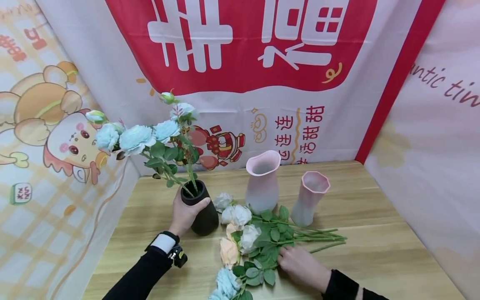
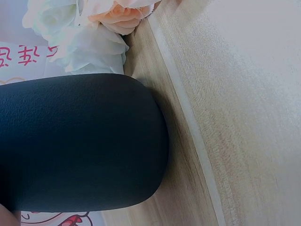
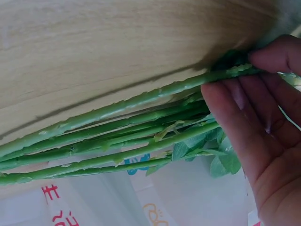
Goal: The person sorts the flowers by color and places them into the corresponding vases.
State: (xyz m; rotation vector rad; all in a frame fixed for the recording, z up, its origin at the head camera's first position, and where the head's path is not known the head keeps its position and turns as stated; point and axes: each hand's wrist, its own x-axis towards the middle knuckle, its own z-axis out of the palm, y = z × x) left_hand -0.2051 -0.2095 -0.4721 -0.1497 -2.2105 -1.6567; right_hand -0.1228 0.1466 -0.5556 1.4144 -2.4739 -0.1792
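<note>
From the head, we saw the left hand gripping one black vase on the wooden counter, near two pinkish vases, before printed cloth; the nearest blue flowers were cut off. At the left wrist, that hand barely showed. At the right wrist, the right hand pinched one green stem beside others.

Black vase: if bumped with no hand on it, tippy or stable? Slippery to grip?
Likely tippy: the blue flowers in the black vase lean well out to one side. Its rounded bottom edge, seen in the left wrist view, may let it rock. The finish looks matte, so it probably won't slip easily from the left hand.
</note>
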